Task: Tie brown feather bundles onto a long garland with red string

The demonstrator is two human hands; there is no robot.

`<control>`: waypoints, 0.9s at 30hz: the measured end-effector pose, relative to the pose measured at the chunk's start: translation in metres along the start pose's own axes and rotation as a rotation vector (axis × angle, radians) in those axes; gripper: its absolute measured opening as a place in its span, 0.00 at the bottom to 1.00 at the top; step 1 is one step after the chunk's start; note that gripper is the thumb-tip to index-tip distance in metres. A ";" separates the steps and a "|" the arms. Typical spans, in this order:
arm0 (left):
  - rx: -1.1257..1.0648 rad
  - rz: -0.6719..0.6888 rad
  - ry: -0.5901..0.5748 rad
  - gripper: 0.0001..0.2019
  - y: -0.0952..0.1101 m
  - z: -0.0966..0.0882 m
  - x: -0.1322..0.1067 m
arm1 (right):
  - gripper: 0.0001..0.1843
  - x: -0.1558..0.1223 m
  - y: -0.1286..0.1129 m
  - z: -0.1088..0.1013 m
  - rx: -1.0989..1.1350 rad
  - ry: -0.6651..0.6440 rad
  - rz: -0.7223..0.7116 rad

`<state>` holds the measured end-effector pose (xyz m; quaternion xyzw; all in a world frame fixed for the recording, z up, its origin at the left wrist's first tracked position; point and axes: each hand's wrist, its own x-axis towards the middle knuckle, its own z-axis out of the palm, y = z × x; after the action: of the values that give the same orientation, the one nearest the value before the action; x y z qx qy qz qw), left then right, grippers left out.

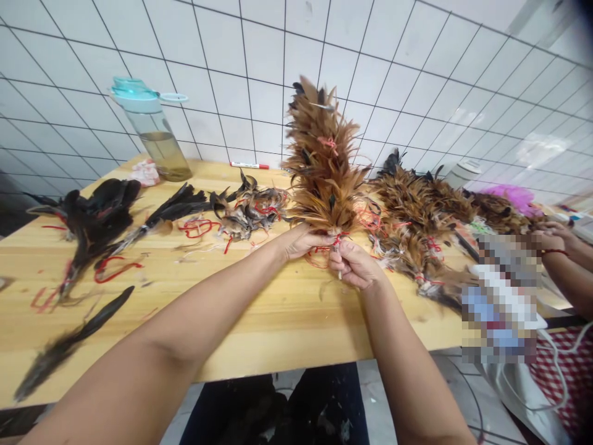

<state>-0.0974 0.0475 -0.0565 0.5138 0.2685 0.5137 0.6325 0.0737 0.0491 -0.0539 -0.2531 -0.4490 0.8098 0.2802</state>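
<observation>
A thick brown feather duster (327,167) stands upright in front of me, its plume rising against the tiled wall. At the base of its feathers my left hand (301,241) is closed around it. Just below and to the right, my right hand (354,262) grips the pale tied end, where red string (340,237) wraps the quills. What the fingertips pinch there is partly hidden. A tangle of loose red string (368,216) lies right beside the plume. More brown feather bundles (412,204) rest on the table to the right.
Black feather bundles (95,216), small mottled feathers (252,207) and a single dark feather (76,346) lie leftward on the wooden table (222,334). A water bottle (157,136) and a red marker (249,165) are at the back. A co-worker's hand (556,235) is at right.
</observation>
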 end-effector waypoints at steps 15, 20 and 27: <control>0.636 0.006 0.434 0.06 -0.005 0.025 0.012 | 0.24 0.022 0.011 -0.007 -0.213 0.349 -0.207; 0.735 0.057 0.503 0.07 -0.008 0.041 0.008 | 0.14 0.020 0.012 0.000 -0.996 0.815 -0.384; 0.203 0.118 0.577 0.10 -0.015 0.049 0.009 | 0.19 0.019 0.012 0.031 -1.498 1.039 -0.284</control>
<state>-0.0463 0.0387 -0.0529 0.4218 0.4568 0.6446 0.4448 0.0372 0.0385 -0.0528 -0.6428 -0.7003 0.0505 0.3063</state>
